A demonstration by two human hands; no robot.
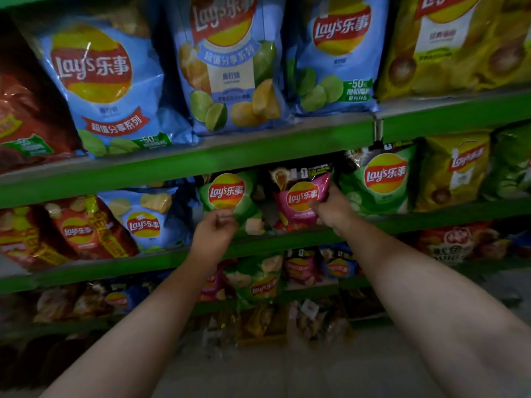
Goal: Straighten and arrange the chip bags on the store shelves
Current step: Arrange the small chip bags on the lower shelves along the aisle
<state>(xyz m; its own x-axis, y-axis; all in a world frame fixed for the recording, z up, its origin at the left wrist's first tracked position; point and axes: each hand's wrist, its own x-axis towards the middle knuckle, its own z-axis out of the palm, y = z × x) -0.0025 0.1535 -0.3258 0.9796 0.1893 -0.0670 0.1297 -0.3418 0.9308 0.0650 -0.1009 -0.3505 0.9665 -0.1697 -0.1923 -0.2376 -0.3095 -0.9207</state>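
On the middle green shelf (pixel 258 242) a small green chip bag (pixel 230 193) stands beside a pink chip bag (pixel 298 202). My left hand (pixel 214 232) sits just below the green bag, fingers curled against its lower edge. My right hand (pixel 333 209) grips the pink bag at its right side, thumb on the front. Further right stand another green bag (pixel 382 179) and a yellow bag (pixel 457 170). A small blue bag (pixel 143 219) stands to the left.
Large blue bags (pixel 106 81) and a yellow bag (pixel 454 44) fill the top shelf. Red bags (pixel 77 228) stand at the middle shelf's left. Lower shelves hold several small mixed bags (pixel 264 282). The grey floor (pixel 287 369) lies below my arms.
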